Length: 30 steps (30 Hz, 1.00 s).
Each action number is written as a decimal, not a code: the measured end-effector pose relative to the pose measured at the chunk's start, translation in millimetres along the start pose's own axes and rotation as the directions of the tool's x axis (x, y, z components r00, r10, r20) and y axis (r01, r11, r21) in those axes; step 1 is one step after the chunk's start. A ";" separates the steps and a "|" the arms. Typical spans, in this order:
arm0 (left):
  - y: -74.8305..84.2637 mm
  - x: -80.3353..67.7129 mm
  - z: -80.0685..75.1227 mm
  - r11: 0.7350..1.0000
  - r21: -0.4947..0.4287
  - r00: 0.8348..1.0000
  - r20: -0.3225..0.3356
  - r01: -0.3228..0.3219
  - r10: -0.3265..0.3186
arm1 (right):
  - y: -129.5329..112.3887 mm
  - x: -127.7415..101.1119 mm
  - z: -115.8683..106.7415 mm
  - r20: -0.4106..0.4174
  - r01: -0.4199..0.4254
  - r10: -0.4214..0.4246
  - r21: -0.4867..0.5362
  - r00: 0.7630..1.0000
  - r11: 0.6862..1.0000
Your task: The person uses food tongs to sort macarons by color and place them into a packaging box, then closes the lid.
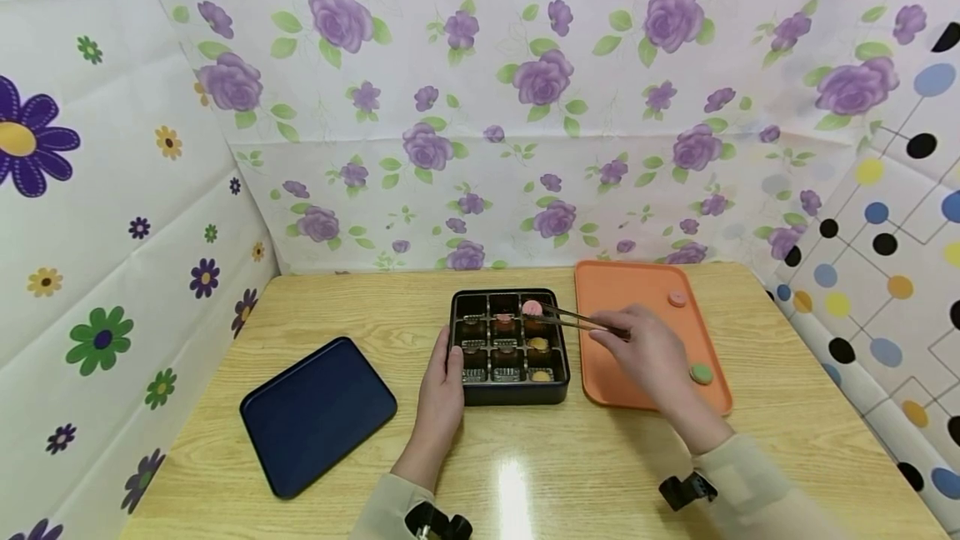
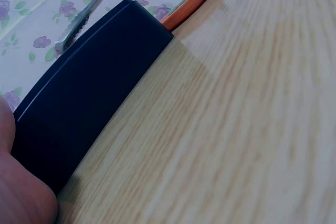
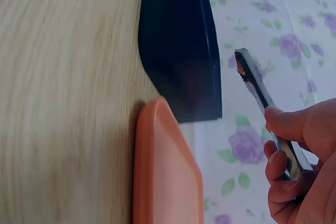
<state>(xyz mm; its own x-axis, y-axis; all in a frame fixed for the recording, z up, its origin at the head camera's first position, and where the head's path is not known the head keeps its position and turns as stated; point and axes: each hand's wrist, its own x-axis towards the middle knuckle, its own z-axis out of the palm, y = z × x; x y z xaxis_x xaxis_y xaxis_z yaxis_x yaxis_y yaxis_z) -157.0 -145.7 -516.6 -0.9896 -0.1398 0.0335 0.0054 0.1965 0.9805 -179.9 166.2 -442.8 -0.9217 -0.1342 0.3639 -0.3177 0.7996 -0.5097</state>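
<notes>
Taking the black compartment box (image 1: 510, 347) on the tabletop (image 1: 600, 457) as the landmark: well to its left lies a dark blue tray (image 1: 317, 412), and the left hand (image 1: 442, 394) rests against the box's left wall with relaxed fingers, gripping nothing. Over the box's far right compartment hangs a pink round sweet (image 1: 532, 307), pinched in metal tongs (image 1: 577, 320). The right hand (image 1: 647, 354) clasps the tongs from the box's right, above an orange tray (image 1: 626, 282) just beside the box that carries another pink sweet (image 1: 677, 299) and a green sweet (image 1: 701, 373).
</notes>
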 end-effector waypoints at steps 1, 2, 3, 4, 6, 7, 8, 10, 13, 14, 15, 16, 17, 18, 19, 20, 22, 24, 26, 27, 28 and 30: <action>-0.1 0.2 0.2 1.000 0.001 1.000 0.000 -0.001 0.001 | -2.3 -0.2 1.9 0.007 0.006 -0.006 -0.002 1.000 1.000; -0.2 0.3 0.3 1.000 0.002 1.000 0.000 -0.002 0.002 | -4.4 -0.3 3.6 0.013 0.011 -0.011 0.000 1.000 1.000; -0.3 0.4 0.5 1.000 0.004 1.000 0.000 -0.003 0.003 | -6.2 -0.6 5.5 0.018 0.014 -0.014 0.001 1.000 1.000; -0.5 0.5 0.5 1.000 0.004 1.000 0.000 -0.003 0.003 | -8.0 -0.9 7.2 0.023 0.016 -0.016 0.000 1.000 1.000; -0.7 0.4 0.6 1.000 0.003 1.000 0.002 -0.004 0.004 | -10.7 -1.4 10.7 0.031 0.021 -0.021 -0.002 0.999 1.000; -0.7 0.2 0.6 1.000 0.002 1.000 0.003 -0.004 0.004 | -11.9 -1.7 12.3 0.036 0.022 -0.021 -0.002 0.999 1.000; -0.7 0.2 0.5 1.000 0.002 1.000 0.004 -0.004 0.004 | -13.0 -1.9 14.0 0.041 0.022 -0.022 0.000 0.999 1.000; -0.7 0.0 0.3 1.000 0.001 1.000 0.005 -0.004 0.004 | -15.2 -2.2 17.1 0.051 0.027 -0.027 -0.002 0.998 1.000; -0.8 0.0 0.1 1.000 0.004 1.000 0.005 -0.007 0.007 | -18.2 -2.0 21.4 0.064 0.025 -0.025 -0.003 0.998 1.000; -0.8 0.1 0.0 1.000 0.006 1.000 0.005 -0.008 0.008 | -19.2 -1.8 22.8 0.066 0.023 -0.022 -0.004 0.998 1.000; -0.9 0.2 -0.1 1.000 0.007 1.000 0.005 -0.009 0.009 | -20.1 -1.5 24.0 0.069 0.019 -0.019 -0.007 0.997 1.000; -0.8 0.2 -0.2 1.000 0.007 1.000 0.004 -0.010 0.010 | -21.0 -1.3 25.2 0.073 0.013 -0.012 -0.008 0.997 1.000; -0.7 0.2 -0.2 1.000 0.006 1.000 0.005 -0.010 0.010 | -21.7 -1.2 26.3 0.075 0.008 -0.007 -0.009 0.997 1.000; -0.6 0.2 -0.2 1.000 0.005 1.000 0.004 -0.010 0.010 | -22.3 -1.0 27.1 0.078 0.006 -0.005 -0.009 0.997 1.000; -0.5 0.3 -0.1 1.000 0.003 1.000 0.005 -0.010 0.010 | -22.8 -1.1 27.8 0.080 0.001 0.000 -0.010 0.997 1.000; -0.5 0.3 0.0 1.000 0.002 1.000 0.005 -0.010 0.010 | -23.0 -1.1 28.4 0.084 -0.003 0.004 -0.011 0.996 1.000; -0.1 0.1 0.0 1.000 -0.003 1.000 0.005 -0.010 0.010 | -23.1 -1.5 29.1 0.091 -0.007 0.008 -0.012 0.996 1.000; 0.1 -0.3 -0.2 1.000 -0.001 1.000 0.004 -0.009 0.009 | -23.3 -2.2 29.3 0.100 -0.009 0.010 -0.013 0.995 1.000; 0.3 -0.6 -0.5 1.000 0.000 1.000 0.004 -0.010 0.010 | -23.1 -2.6 29.9 0.108 -0.012 0.014 -0.017 0.994 1.000; 0.5 -0.6 -0.7 1.000 -0.001 1.000 0.003 -0.010 0.010 | -23.2 -2.8 30.0 0.110 -0.014 0.016 -0.017 0.994 1.000; 0.6 -0.6 -0.8 1.000 -0.001 1.000 0.002 -0.011 0.011 | -23.3 -2.9 29.9 0.113 -0.017 0.019 -0.018 0.993 1.000; 0.3 -0.4 -0.7 1.000 -0.002 1.000 0.004 -0.012 0.012 | -23.2 -2.9 29.8 0.115 -0.020 0.022 -0.020 0.993 1.000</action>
<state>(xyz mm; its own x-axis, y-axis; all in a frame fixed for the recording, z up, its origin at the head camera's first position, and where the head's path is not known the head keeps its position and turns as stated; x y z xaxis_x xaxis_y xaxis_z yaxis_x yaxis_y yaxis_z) -156.4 -146.3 -516.1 -0.9900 -0.1340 0.0442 0.0173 0.1957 0.9805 -176.5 130.6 -455.2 -0.9480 -0.1830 0.2603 -0.2946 0.8139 -0.5008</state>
